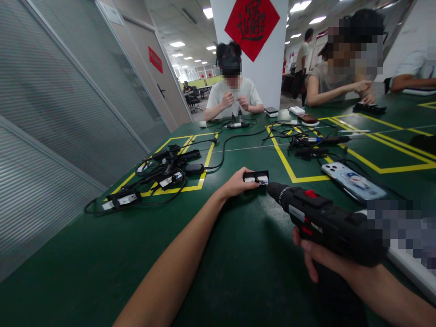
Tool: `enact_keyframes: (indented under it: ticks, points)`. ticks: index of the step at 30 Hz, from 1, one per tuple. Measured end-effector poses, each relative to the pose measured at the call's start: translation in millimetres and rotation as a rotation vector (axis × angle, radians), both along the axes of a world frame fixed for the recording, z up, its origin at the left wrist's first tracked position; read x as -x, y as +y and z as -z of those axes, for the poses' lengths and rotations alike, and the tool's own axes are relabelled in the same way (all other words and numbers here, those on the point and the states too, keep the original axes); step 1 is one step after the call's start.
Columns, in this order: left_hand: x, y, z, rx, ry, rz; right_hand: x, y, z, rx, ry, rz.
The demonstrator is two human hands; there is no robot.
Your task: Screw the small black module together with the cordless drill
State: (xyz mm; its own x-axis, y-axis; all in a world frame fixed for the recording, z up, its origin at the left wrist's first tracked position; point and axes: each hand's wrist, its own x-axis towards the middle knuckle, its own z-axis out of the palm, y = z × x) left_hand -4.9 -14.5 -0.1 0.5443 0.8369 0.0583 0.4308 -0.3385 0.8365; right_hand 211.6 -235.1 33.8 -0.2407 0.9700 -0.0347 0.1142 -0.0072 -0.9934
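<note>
In the head view my right hand [316,254] is wrapped round the grip of a black cordless drill [323,218] with red details. Its chuck points left and away from me, and the bit end meets a small black case [260,175] with white parts inside. My left hand [240,180] grips the left end of that case with thumb and fingers, holding it on the green table [211,254]. Whether the bit touches a screw is too small to tell.
Black adapters and cables [173,163] lie in a yellow-taped square at left. More cables and dark tools [313,141] lie at right, near a phone in a blue case [354,181]. One person [235,95] sits across the table, another [344,77] at the right.
</note>
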Motion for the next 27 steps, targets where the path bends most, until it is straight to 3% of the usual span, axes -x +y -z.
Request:
enact_keyframes:
  ticks: [18,27]
  points:
    - [-0.6,-0.7,-2.2,-0.015,0.017,0.001,-1.9,-12.5,-13.2,0.06,-0.122,0.047]
    - [-1.1,-1.7,-2.7,-0.01,0.013,-0.007,-8.5,2.4,5.7,0.03,-0.055,-0.082]
